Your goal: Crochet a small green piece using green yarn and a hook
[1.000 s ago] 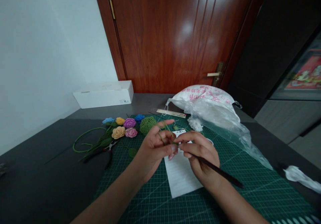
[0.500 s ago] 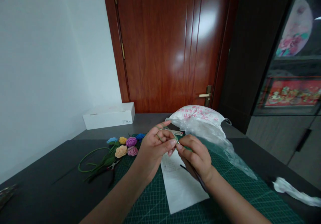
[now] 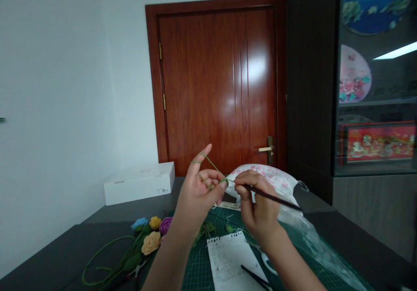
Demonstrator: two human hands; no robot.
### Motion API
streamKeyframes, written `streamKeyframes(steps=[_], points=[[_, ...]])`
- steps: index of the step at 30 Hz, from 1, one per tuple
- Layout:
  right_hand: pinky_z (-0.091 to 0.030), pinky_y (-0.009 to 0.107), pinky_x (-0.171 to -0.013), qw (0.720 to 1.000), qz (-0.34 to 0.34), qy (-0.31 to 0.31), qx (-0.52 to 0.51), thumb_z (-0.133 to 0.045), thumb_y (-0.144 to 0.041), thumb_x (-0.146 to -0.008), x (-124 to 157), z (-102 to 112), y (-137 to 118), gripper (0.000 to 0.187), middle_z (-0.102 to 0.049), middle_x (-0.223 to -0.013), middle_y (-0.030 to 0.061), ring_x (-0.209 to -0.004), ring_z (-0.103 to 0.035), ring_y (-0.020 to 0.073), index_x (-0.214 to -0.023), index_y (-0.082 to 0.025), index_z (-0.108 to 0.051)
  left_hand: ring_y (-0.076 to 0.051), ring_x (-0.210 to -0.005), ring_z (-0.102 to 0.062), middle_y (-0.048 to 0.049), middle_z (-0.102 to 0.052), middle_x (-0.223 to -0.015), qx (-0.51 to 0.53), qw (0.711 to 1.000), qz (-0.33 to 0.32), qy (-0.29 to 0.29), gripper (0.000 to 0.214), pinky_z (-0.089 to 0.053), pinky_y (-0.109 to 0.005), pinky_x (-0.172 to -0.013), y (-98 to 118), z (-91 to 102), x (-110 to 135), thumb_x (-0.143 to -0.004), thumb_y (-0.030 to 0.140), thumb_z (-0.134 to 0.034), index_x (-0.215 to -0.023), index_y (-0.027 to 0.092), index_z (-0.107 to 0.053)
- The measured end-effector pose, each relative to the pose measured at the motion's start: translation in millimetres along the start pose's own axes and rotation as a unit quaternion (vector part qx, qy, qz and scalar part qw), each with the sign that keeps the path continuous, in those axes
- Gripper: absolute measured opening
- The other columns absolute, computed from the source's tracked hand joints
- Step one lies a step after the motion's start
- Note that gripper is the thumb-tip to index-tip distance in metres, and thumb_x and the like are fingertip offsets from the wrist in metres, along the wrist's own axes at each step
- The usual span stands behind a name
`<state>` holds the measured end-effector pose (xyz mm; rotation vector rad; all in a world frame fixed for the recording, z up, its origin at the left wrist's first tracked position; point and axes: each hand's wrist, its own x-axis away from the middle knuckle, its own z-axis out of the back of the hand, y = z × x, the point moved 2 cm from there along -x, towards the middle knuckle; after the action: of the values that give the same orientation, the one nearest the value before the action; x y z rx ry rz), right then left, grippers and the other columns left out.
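My left hand (image 3: pixel 198 193) is raised above the table with green yarn (image 3: pixel 210 165) looped over its extended index finger; its thumb and middle finger pinch a small green crochet piece (image 3: pixel 223 181). My right hand (image 3: pixel 257 204) grips a dark crochet hook (image 3: pixel 270 197) whose tip meets the green piece between the two hands. Both hands are held up in front of the door, above a green cutting mat (image 3: pixel 198 269).
Crocheted flowers (image 3: pixel 151 234) with green stems lie at the mat's left. A white notepad (image 3: pixel 230 260) and a dark stick (image 3: pixel 256 277) lie on the mat. A plastic bag of white stuffing (image 3: pixel 276 182) sits behind my hands; a white box (image 3: pixel 140 182) stands by the wall.
The view has tilted upward and both hands have risen off the table. The left index finger now points up with the yarn taut; the hook has swung out to the right.
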<state>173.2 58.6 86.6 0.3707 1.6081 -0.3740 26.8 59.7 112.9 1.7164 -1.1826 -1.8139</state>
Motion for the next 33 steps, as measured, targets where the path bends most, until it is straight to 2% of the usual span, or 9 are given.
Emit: streamKeyframes(steps=[4, 12, 15, 19, 21, 23, 26, 29, 33], points=[[-0.043, 0.026, -0.052, 0.962, -0.224, 0.019, -0.156, -0.054, -0.03, -0.103, -3, 4, 11, 0.019, -0.057, -0.068, -0.0024, -0.054, -0.053, 0.0129, -0.089, -0.021, -0.061, -0.009, -0.061, -0.051, -0.0014, -0.067, -0.083, -0.009, 0.999, -0.012, -0.042, 0.077, -0.043, -0.018, -0.049, 1, 6.6, -2, -0.08, 0.009, -0.078, -0.149, 0.022, -0.047], [-0.037, 0.021, -0.048, 0.767, -0.417, -0.06, -0.485, -0.065, -0.04, -0.096, -8, -10, 9, 0.03, -0.053, -0.06, -0.0056, -0.046, -0.042, 0.0078, -0.078, -0.02, -0.054, -0.009, -0.06, -0.056, -0.0015, -0.068, -0.084, 0.14, 0.983, 0.036, -0.117, 0.066, -0.044, -0.015, -0.045, 3, 5.1, -2, -0.076, 0.006, -0.081, -0.135, 0.021, -0.058], [-0.042, 0.022, -0.052, 0.8, -0.348, -0.059, -0.486, -0.068, -0.037, -0.095, -8, -14, 3, 0.028, -0.056, -0.067, -0.0056, -0.05, -0.048, 0.0088, -0.08, -0.023, -0.05, -0.013, -0.065, -0.064, -0.002, -0.068, -0.086, 0.143, 0.985, 0.025, -0.091, 0.064, -0.048, -0.017, -0.045, 3, 2.3, -1, -0.078, 0.009, -0.081, -0.136, 0.021, -0.057], [-0.049, 0.027, -0.057, 0.953, -0.142, 0.0, -0.266, -0.067, -0.023, -0.095, -9, -2, -4, 0.011, -0.063, -0.076, -0.0016, -0.063, -0.06, 0.0144, -0.087, -0.025, -0.059, -0.011, -0.06, -0.06, -0.0009, -0.068, -0.086, 0.118, 0.993, -0.003, -0.018, 0.076, -0.05, -0.019, -0.046, 6, -7.0, 3, -0.077, 0.011, -0.083, -0.144, 0.022, -0.05], [-0.049, 0.031, -0.059, 0.992, -0.047, 0.0, -0.115, -0.066, -0.017, -0.094, -7, 4, -6, 0.009, -0.067, -0.074, 0.0002, -0.064, -0.061, 0.0166, -0.089, -0.025, -0.065, -0.011, -0.062, -0.058, -0.0008, -0.067, -0.084, 0.119, 0.993, 0.0, 0.027, 0.075, -0.049, -0.017, -0.046, 7, -12.6, 6, -0.077, 0.01, -0.083, -0.144, 0.02, -0.05], [-0.05, 0.034, -0.061, 0.998, 0.013, -0.008, -0.053, -0.063, -0.015, -0.094, -3, 7, -6, 0.012, -0.068, -0.072, 0.0004, -0.062, -0.061, 0.0176, -0.093, -0.026, -0.067, -0.01, -0.06, -0.057, -0.0016, -0.066, -0.084, 0.17, 0.984, 0.049, 0.016, 0.069, -0.047, -0.017, -0.044, 5, -18.7, 9, -0.075, 0.011, -0.084, -0.138, 0.017, -0.055], [-0.055, 0.038, -0.066, 0.989, 0.025, 0.052, -0.134, -0.061, -0.017, -0.097, 3, 5, -7, 0.014, -0.069, -0.078, 0.001, -0.068, -0.065, 0.0195, -0.101, -0.028, -0.067, -0.007, -0.054, -0.054, -0.0021, -0.064, -0.083, 0.262, 0.953, 0.145, -0.055, 0.057, -0.042, -0.016, -0.041, 2, -23.1, 11, -0.074, 0.013, -0.084, -0.128, 0.013, -0.064], [-0.054, 0.034, -0.061, 0.956, -0.096, 0.116, -0.251, -0.061, -0.026, -0.099, 3, -3, -6, 0.004, -0.064, -0.073, 0.0004, -0.066, -0.065, 0.0195, -0.097, -0.026, -0.064, -0.007, -0.053, -0.053, -0.0036, -0.064, -0.084, 0.299, 0.937, 0.156, -0.092, 0.054, -0.037, -0.014, -0.039, 1, -18.1, 9, -0.075, 0.01, -0.081, -0.127, 0.013, -0.067], [-0.051, 0.028, -0.051, 0.897, -0.193, 0.104, -0.385, -0.05, -0.03, -0.105, -3, -9, -9, 0.01, -0.062, -0.068, -0.0017, -0.055, -0.061, 0.0164, -0.099, -0.026, -0.056, -0.006, -0.054, -0.053, -0.0086, -0.068, -0.086, 0.309, 0.93, 0.146, -0.134, 0.049, -0.035, -0.013, -0.04, 0, -10.6, 5, -0.08, 0.008, -0.074, -0.128, 0.011, -0.067]])
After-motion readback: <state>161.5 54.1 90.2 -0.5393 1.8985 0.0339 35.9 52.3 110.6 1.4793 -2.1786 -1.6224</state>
